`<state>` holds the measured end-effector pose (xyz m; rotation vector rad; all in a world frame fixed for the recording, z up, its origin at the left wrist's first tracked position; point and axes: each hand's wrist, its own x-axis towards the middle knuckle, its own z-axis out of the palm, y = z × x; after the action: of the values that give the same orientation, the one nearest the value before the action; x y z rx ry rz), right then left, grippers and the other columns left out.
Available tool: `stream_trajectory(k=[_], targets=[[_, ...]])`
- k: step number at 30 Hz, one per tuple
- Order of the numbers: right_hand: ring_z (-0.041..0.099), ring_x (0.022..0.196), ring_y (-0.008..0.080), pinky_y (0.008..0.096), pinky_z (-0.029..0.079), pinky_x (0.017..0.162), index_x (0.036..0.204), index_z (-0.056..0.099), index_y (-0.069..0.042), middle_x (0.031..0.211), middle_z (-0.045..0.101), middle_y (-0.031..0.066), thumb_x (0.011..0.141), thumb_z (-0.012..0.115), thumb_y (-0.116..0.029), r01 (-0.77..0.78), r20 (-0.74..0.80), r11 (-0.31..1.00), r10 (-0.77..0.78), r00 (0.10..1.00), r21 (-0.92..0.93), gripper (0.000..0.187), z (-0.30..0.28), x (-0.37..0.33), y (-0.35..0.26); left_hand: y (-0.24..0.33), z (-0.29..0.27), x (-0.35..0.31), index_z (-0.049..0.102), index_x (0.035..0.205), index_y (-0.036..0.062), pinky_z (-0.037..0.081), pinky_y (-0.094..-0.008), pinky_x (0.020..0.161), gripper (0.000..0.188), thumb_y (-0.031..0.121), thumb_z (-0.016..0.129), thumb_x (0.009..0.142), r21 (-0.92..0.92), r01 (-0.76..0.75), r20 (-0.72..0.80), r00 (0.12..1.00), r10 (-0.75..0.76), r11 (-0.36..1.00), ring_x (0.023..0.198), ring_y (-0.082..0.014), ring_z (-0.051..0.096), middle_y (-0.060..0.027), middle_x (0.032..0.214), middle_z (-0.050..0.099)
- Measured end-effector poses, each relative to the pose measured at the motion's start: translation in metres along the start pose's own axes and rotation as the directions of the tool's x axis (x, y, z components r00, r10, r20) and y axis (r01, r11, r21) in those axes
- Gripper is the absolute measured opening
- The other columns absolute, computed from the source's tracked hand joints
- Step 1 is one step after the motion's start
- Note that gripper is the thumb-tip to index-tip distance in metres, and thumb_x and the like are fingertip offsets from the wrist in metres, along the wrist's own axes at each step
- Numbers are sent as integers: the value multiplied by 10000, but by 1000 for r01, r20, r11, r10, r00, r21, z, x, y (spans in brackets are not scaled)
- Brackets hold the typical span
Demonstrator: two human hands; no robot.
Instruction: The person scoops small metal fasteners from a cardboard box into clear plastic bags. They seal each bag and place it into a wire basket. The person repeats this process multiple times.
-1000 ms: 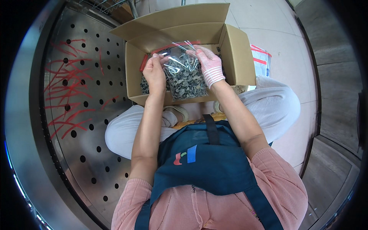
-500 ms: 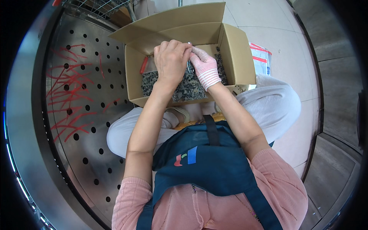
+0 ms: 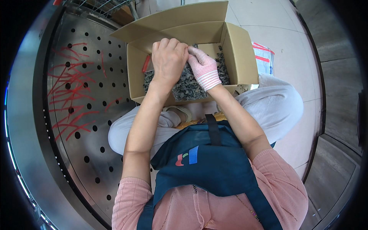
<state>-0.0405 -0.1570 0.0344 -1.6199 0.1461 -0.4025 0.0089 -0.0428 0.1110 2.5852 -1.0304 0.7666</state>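
- Two hands now meet at 12 o'clock, over the clear bag (image 3: 189,90); a second ago the left hand (image 3: 168,61) was at the bag's 10 o'clock side, leaving its front in view. Half a second ago they stood almost as now.
- Left fingers are curled and pressed together, knuckles up; the tips are hidden, so I cannot tell what they pinch.
- Right hand (image 3: 203,67), in a pink-and-white striped knit glove, points toward 10 o'clock, fingers bunched near the left hand; their grip cannot be told either.
- Thin, glossy film wraps crinkled, dark grey-green flakes; the bag is inside the box (image 3: 239,53), near its 6 o'clock wall.
- Stiff brown cardboard, straight-edged, one flap slanting up at 12 o'clock.
- Open room in the box shows at 1 o'clock, beyond the gloved fingers.
- Perforated metal panel (image 3: 97,115) with thin red strips lies at 9 o'clock; pale tile floor (image 3: 285,50) at 2.
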Motion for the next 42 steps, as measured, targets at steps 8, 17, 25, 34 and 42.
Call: stream_trajectory(k=[8, 17, 25, 34, 42], targets=[[691, 968, 160, 282, 522, 885, 1189, 648, 6, 1058, 717, 127, 939, 613, -64, -67, 75, 979, 54, 996, 190, 261, 0, 3, -6, -25, 18, -9, 703, 880, 27, 502, -290, 754, 104, 118, 651, 877, -711, 596, 330, 752, -571, 373, 757, -129, 611, -38, 800, 686], [679, 1036, 218, 313, 509, 948, 1303, 555, 77, 1169, 669, 163, 991, 536, -63, -158, 101, 939, 133, 986, 305, 343, -2, 5, 0, -55, -26, -31, 608, 905, 75, 405, -209, 506, 89, 143, 571, 949, -887, 311, 445, 378, -812, -341, 589, -70, 523, -16, 753, 635], [688, 993, 243, 327, 516, 948, 1326, 516, 102, 1098, 684, 199, 994, 533, -44, -206, 108, 933, 182, 977, 295, 362, -5, 9, 15, -63, -117, -85, 526, 1073, 38, 507, -237, 584, 116, 118, 513, 990, -983, -1, 180, 197, -964, -184, 652, -110, 599, -145, 909, 708], [691, 1012, 252, 344, 534, 953, 1327, 506, 104, 1117, 682, 216, 999, 535, -71, -224, 72, 929, 212, 975, 294, 373, -7, 14, 28, -85, -198, -152, 547, 1074, 23, 564, -278, 712, 150, 147, 551, 991, -975, 18, -220, -27, -975, 220, 852, -189, 688, -207, 1095, 693], [685, 1028, 297, 337, 532, 959, 1319, 494, 139, 1224, 595, 214, 997, 509, -28, -223, 77, 923, 210, 975, 313, 363, -8, 13, 28, -66, -204, -156, 311, 1482, -9, 453, -276, 833, 544, 106, 513, 990, -873, 361, -344, 21, -939, 328, 1005, -122, 553, -85, 1254, 577]])
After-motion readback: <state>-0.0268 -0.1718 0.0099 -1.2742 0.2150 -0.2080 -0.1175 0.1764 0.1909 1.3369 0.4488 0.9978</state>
